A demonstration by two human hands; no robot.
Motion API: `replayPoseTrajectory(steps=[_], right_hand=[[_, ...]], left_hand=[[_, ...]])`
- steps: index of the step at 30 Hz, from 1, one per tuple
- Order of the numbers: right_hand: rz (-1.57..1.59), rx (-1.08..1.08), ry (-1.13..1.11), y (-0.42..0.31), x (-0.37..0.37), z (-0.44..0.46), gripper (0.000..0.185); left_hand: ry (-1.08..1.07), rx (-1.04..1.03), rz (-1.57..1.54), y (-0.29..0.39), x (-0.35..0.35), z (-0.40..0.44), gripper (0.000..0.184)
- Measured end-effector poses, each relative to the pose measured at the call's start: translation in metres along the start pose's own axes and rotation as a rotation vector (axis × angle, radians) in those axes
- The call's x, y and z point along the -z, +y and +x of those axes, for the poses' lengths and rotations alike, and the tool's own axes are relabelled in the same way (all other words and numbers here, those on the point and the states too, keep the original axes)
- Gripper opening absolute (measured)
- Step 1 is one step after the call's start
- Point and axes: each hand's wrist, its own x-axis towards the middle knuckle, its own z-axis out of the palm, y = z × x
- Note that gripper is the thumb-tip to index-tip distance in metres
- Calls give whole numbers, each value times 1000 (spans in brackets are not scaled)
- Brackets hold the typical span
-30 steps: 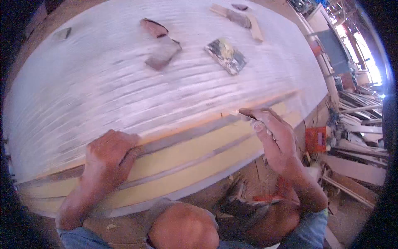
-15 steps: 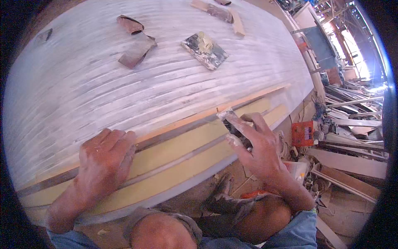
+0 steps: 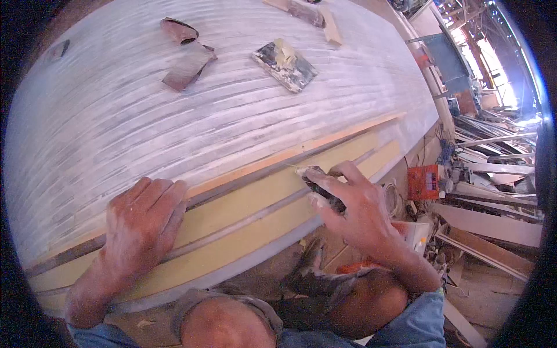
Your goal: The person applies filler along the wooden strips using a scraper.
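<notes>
Across the near side of the table lies a long wooden board point(image 3: 255, 204) with pale yellow faces, grey lines along it and a bare wood edge strip. My left hand point(image 3: 145, 223) is closed over its left part, fingers curled on the far edge. In my right hand point(image 3: 357, 209) is a small dark putty scraper point(image 3: 322, 188), pinched between thumb and fingers. Pale filler coats the scraper's tip, which is at the board's upper yellow face. Farther back rests a dark square plate point(image 3: 284, 65) with a lump of yellowish putty on it.
Curled pieces of brown sandpaper point(image 3: 188, 64) lie on the dusty white table point(image 3: 116, 127). Wood offcuts point(image 3: 332, 30) sit at its far edge. To the right are an orange-red box point(image 3: 423, 182), a white bucket point(image 3: 413, 235) and piled boards point(image 3: 487, 226). My knees are below the near edge.
My right hand has turned the scraper and lowered its tip from the edge strip to the yellow face. My left hand keeps its hold, and the view has shifted slightly.
</notes>
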Motion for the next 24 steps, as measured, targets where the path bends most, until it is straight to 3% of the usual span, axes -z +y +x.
replayPoseTrajectory(steps=[6, 8, 16, 18, 21, 24], right_hand=[[82, 11, 159, -7, 12, 7, 44], [67, 9, 152, -4, 4, 11, 44], [22, 7, 52, -1, 11, 3, 44], [93, -9, 177, -1, 12, 7, 44], [47, 73, 204, 4, 6, 13, 45], [2, -4, 128, -2, -1, 13, 46]], left_hand=[[-82, 101, -34, 5, 2, 0, 21], [-1, -4, 13, 1, -2, -1, 27], [36, 2, -9, 0, -1, -1, 26], [39, -4, -22, 0, -1, -2, 26], [-2, -5, 1, 2, -1, -1, 27], [24, -12, 2, 1, -4, -1, 27]])
